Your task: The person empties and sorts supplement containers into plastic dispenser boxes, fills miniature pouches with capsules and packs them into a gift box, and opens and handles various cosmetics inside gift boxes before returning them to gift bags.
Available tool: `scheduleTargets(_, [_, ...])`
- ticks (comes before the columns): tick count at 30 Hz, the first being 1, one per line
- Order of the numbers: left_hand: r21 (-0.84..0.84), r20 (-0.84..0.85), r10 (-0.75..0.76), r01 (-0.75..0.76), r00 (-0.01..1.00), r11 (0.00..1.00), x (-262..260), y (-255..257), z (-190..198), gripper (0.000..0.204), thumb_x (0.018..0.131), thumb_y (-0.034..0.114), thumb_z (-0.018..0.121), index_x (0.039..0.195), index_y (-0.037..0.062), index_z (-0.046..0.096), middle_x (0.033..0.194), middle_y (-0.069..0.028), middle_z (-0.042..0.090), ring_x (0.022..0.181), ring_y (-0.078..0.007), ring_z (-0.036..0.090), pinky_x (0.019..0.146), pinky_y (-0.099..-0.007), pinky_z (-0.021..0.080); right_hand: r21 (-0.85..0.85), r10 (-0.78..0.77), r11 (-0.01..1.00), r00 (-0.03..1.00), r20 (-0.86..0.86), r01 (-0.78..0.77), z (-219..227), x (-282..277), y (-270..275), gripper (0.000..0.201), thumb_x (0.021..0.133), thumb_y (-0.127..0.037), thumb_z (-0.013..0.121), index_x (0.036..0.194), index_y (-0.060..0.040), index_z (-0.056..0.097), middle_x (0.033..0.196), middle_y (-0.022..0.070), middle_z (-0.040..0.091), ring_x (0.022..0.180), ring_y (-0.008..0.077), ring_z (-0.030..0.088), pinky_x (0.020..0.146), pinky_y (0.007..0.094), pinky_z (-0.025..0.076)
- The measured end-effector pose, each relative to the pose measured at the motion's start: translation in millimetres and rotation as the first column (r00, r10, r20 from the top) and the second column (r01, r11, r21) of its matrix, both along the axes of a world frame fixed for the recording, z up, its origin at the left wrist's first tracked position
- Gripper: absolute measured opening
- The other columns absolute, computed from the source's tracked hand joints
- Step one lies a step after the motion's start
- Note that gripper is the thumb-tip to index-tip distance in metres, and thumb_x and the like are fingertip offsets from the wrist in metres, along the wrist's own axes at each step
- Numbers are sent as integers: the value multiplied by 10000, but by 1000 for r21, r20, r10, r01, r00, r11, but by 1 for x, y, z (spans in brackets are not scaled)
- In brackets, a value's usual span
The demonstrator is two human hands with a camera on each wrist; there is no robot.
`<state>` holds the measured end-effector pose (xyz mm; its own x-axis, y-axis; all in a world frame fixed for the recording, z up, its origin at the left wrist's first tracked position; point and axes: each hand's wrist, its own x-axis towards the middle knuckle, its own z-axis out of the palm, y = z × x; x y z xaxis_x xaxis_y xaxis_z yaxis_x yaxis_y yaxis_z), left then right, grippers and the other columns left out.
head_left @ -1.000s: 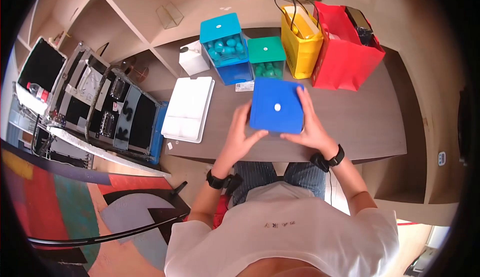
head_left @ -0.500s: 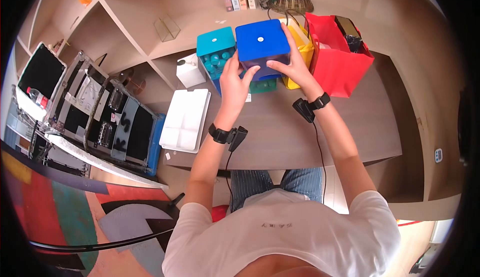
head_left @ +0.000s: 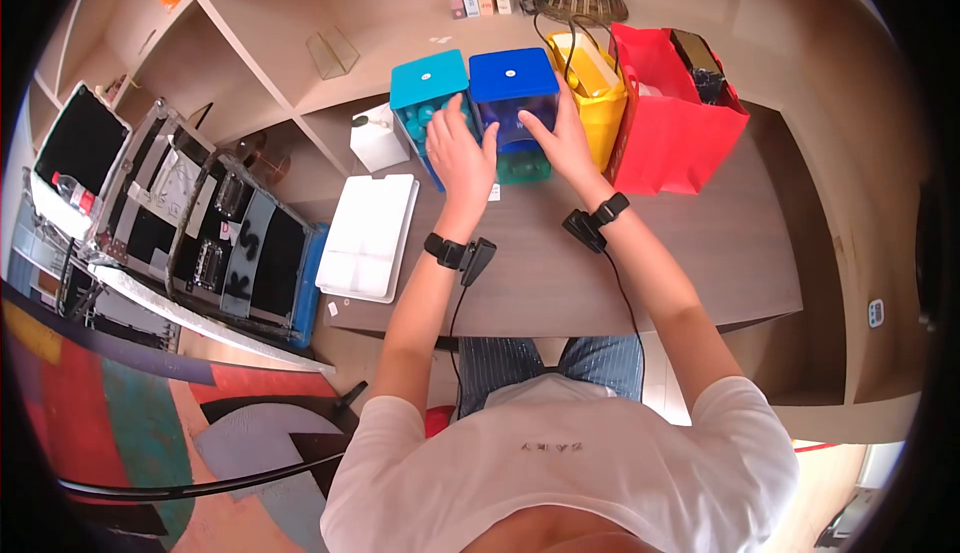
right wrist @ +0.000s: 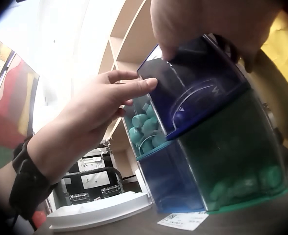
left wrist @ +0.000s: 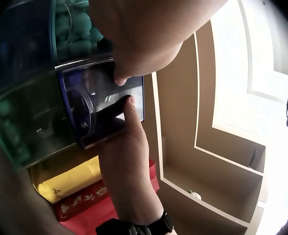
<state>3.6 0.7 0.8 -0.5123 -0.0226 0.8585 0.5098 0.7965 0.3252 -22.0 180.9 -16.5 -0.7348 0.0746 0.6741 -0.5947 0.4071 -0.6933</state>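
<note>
In the head view a blue-lidded box (head_left: pixel 513 75) sits on top of a green box (head_left: pixel 523 167), beside a teal-lidded box (head_left: pixel 428 75) holding round teal pieces. My right hand (head_left: pixel 570 143) holds the blue box at its right side, thumb across the front face. My left hand (head_left: pixel 460 165) has loosely extended fingers in front of the teal box, with the thumb at the blue box's front left edge. From the right wrist view, the left hand (right wrist: pixel 88 107) reaches toward that edge, and a lower blue box (right wrist: pixel 171 178) supports the teal one.
White trays (head_left: pixel 368 243) lie on the table's left side, near a white box (head_left: pixel 379 139). Yellow (head_left: pixel 601 118) and red (head_left: pixel 675 133) bags stand right of the boxes. A paper label (right wrist: pixel 183 220) lies before the stack. Shelving rises behind.
The blue box moved away from my body and down onto the green box. My left hand shifted left from its side; the right hand stayed with it.
</note>
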Motion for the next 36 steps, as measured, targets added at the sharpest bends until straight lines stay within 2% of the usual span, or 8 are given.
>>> scheduleTargets(8, [232,-72,181,-160,981,960,-18,-47,-20,727,915,337,773,1386,-89,418,1337,-235,458,1256,-376,449,1086,-459,365,-88,-11,996,1000,-12,10,-20,-14,-5,937,942,-431,734,1545,111,264,1547,333,393,1468,410,392,1211,434,306])
scheduleTargets(10, [583,105,40,-94,994,807,-40,-60,-32,714,989,353,691,1448,-91,371,1399,-249,426,1321,-390,424,1142,-458,337,-102,5,995,1000,24,-2,-24,-25,-3,942,943,-433,736,1546,112,260,1552,325,391,1466,394,400,1209,432,308])
scheduleTargets(12, [668,236,-77,-104,969,736,-55,-68,-55,728,1068,473,526,1527,-55,327,1524,-234,379,1429,-370,360,1193,-439,296,-163,51,986,997,56,-41,-26,-25,-4,925,954,-441,720,1549,103,267,1568,309,377,1477,376,383,1215,421,296])
scheduleTargets(14, [898,-25,-624,291,781,329,-97,-88,-102,797,1083,609,348,1585,-7,279,1633,-183,317,1494,-320,317,1216,-423,272,-227,97,971,992,81,-77,-25,-24,-7,908,966,-449,705,1552,93,273,1583,293,363,1489,359,366,1220,411,283])
scheduleTargets(17, [977,56,-735,116,676,181,-72,-83,-75,841,1074,668,226,1622,30,230,1676,-124,290,1518,-282,304,1233,-416,254,-555,296,806,953,74,-207,-28,-21,-10,866,1001,-503,629,1565,60,292,1614,245,335,1515,324,314,1237,390,233])
scheduleTargets(20, [960,83,-808,170,584,222,-69,-86,-65,832,1072,671,229,1633,57,215,1673,-122,300,1521,-290,305,1240,-421,245,-568,311,796,946,87,-209,-28,-30,-5,853,1021,-563,548,1578,31,294,1631,211,319,1529,305,283,1247,380,190])
scheduleTargets(34, [966,188,-813,43,552,253,-80,-100,-67,815,1048,712,282,1625,137,290,1644,-69,363,1489,-251,365,1208,-411,311,-546,270,830,940,209,-117,-29,-21,-16,916,999,-624,554,1575,38,289,1573,234,399,1460,308,399,1204,373,280])
scheduleTargets(36, [928,293,-799,45,525,370,-76,-107,-65,860,1024,751,284,1637,151,235,1656,-87,333,1482,-300,367,1171,-474,335,-556,265,825,936,230,-97,-29,-16,-16,932,992,-625,569,1575,43,283,1562,248,405,1454,311,408,1198,376,293])
